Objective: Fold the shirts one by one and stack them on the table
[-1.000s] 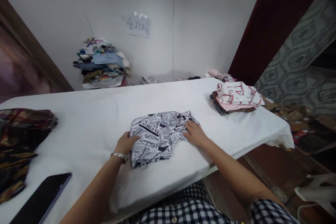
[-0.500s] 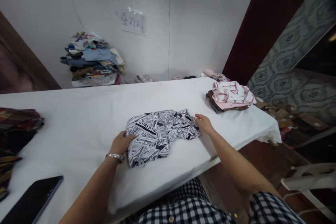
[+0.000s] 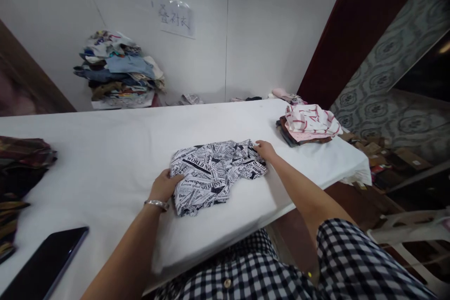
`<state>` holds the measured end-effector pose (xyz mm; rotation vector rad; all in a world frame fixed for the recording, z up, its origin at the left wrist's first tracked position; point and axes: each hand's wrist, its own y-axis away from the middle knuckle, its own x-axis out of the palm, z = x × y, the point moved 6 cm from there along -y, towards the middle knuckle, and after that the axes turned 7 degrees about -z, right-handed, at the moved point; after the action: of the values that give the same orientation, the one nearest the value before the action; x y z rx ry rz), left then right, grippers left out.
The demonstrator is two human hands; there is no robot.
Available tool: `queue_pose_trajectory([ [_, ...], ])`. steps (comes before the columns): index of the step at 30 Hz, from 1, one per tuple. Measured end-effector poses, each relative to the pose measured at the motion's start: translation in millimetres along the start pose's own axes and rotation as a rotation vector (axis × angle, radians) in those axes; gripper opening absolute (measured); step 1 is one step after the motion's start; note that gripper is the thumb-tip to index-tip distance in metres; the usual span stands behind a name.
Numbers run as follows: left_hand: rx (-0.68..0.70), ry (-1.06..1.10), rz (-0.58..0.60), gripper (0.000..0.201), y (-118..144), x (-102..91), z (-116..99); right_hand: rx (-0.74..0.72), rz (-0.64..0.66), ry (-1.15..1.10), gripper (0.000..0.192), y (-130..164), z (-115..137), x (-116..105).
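A black-and-white newspaper-print shirt (image 3: pixel 202 176), partly folded and a little rumpled, lies on the white-covered table (image 3: pixel 116 164) in front of me. My left hand (image 3: pixel 166 186), with a bracelet at the wrist, grips its left edge; the thumb lies on top and the other fingers are mostly hidden under the cloth. At the opposite side, my right hand (image 3: pixel 266 151) pinches the shirt's right edge near the upper corner. The shirt's lower right side curves inward between the two hands.
Folded clothes (image 3: pixel 311 124) are stacked at the table's right end. Dark plaid garments (image 3: pixel 24 164) and a phone (image 3: pixel 44 262) lie on the left. Behind the table, a tall clothes pile (image 3: pixel 123 70) stands against the wall. A white plastic chair (image 3: pixel 408 234) is at lower right.
My right hand has moved slightly up and left along the shirt's right edge. My left hand keeps its hold, and the view has shifted a little.
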<state>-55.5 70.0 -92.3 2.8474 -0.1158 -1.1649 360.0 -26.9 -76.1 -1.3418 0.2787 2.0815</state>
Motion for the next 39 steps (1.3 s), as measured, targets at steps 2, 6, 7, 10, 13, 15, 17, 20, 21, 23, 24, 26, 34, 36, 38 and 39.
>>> queue_pose_trajectory([
  [2,0.003,0.007,-0.002,0.045,0.1,0.0,-1.1,-0.022,-0.037,-0.008,0.036,13.5,-0.9,-8.3],
  [6,0.000,0.024,-0.010,0.042,1.3,-0.5,-2.6,-0.185,-0.064,-0.060,0.031,63.7,5.7,-16.6],
  [7,-0.001,0.032,-0.013,0.042,1.7,-0.8,-3.0,-0.258,-0.050,-0.076,0.030,77.9,8.4,-15.6],
  [10,-0.004,0.050,-0.019,0.041,2.4,-1.4,-3.7,-0.424,0.010,-0.065,0.024,110.3,10.6,-9.0],
  [13,-0.023,0.061,-0.023,0.040,2.2,-1.7,-2.9,-0.426,0.037,-0.001,0.024,118.3,8.0,-6.8],
  [15,-0.029,0.074,-0.030,0.038,2.0,-2.3,-3.1,-0.427,0.015,0.004,0.025,117.3,15.5,-10.6],
  [17,-0.028,0.084,-0.036,0.037,2.3,-2.7,-4.1,-0.464,-0.014,-0.064,0.029,118.3,34.7,-14.7],
  [20,-0.034,0.090,-0.040,0.037,3.7,-2.9,-5.5,-0.535,0.026,-0.235,0.037,126.6,76.0,-10.4],
  [21,-0.038,0.089,-0.038,0.037,4.2,-2.8,-5.7,-0.564,0.062,-0.276,0.039,130.9,90.5,-5.9],
  [23,-0.041,0.078,-0.035,0.038,5.1,-2.6,-5.9,-0.637,0.154,-0.309,0.041,140.2,117.0,5.1],
  [24,-0.041,0.069,-0.032,0.038,5.5,-2.4,-5.9,-0.675,0.194,-0.311,0.041,144.8,127.6,10.0],
  [26,-0.038,0.047,-0.029,0.038,6.2,-2.0,-5.8,-0.698,0.214,-0.308,0.040,150.4,140.6,15.4],
  [34,-0.022,-0.041,-0.045,0.044,7.6,1.8,-4.9,-0.372,0.237,-0.298,0.058,155.4,130.1,40.7],
  [36,-0.023,-0.042,-0.045,0.047,8.4,2.7,-4.7,-0.389,0.225,-0.333,0.056,154.9,133.1,45.3],
  [38,-0.021,-0.005,-0.054,0.052,9.8,2.3,-4.5,-0.429,0.167,-0.389,0.055,152.2,137.4,43.9],
  [39,-0.021,0.029,-0.061,0.055,10.5,1.6,-4.3,-0.450,0.140,-0.411,0.055,150.6,139.1,42.5],
])
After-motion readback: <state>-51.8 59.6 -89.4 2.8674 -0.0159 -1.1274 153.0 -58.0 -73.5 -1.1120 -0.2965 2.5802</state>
